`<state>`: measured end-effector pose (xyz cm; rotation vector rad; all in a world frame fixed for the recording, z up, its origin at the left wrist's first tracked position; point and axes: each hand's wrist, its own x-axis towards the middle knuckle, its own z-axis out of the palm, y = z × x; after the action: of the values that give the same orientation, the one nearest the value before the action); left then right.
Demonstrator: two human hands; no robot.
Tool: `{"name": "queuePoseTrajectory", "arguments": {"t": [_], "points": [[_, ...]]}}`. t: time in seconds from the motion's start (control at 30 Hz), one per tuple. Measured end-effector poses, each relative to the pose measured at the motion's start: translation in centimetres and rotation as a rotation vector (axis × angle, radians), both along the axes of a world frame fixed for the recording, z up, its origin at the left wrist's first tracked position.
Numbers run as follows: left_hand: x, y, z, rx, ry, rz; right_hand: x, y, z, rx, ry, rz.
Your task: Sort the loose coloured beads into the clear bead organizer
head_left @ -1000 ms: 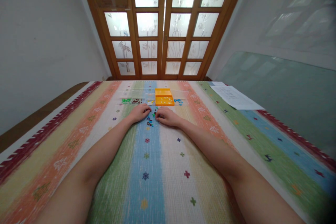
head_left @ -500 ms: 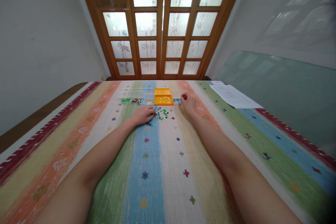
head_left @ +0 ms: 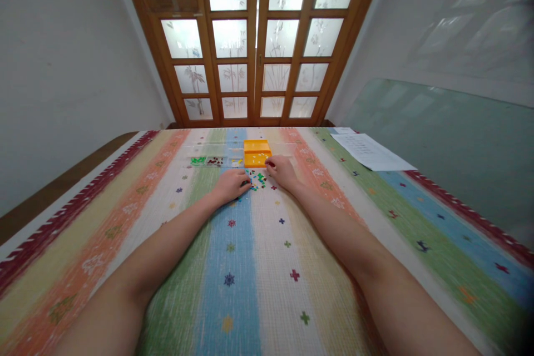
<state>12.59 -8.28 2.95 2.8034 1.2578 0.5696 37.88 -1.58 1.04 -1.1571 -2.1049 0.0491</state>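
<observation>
Head view, coloured pieces (head_left: 261, 177), beside left grip (head_left: 231, 184)

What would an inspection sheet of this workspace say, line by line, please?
Surface: striped cloth.
Things: open orange box holding white pieces; loose pieces on its near side; green pieces, dark pieces and yellow pieces to its left.
Clutter: papers, right side.
Hands: left hand at the loose pieces; right hand by the box's right edge; whether either holds anything is unclear.
Cables: nothing seen.
Surroundings: glazed doors ahead; walls at both sides.
</observation>
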Motion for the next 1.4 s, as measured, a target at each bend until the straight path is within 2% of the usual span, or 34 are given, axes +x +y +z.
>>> {"name": "queuePoseTrajectory", "arguments": {"t": [0.1,0.33,0.77,1.0,1.2,1.4], "points": [[0.8,-0.4,-0.2,0.017,0.01,0.024,-0.8,-0.6,0.1,0.016,-0.045,0.031],[0.9,-0.4,-0.1,0.015,0.049,-0.04,-0.9,-0.8,0.2,-0.003,-0.05,0.015],[0.7,0.0,-0.8,-0.065,-0.112,-0.032,-1.0,-0.9,0.5,-0.019,-0.061,0.016],[0.1,0.6,-0.6,-0.099,-0.24,-0.013,-1.1,-1.3,0.9,-0.025,-0.065,0.027],[0.2,0.0,-0.4,-0.063,-0.13,-0.102,-1.1,-1.2,0.8,-0.016,-0.084,0.034],[0.4,0.2,-0.4,-0.076,-0.187,-0.095,-1.8,-1.9,0.8,0.08,-0.227,0.153]]}}
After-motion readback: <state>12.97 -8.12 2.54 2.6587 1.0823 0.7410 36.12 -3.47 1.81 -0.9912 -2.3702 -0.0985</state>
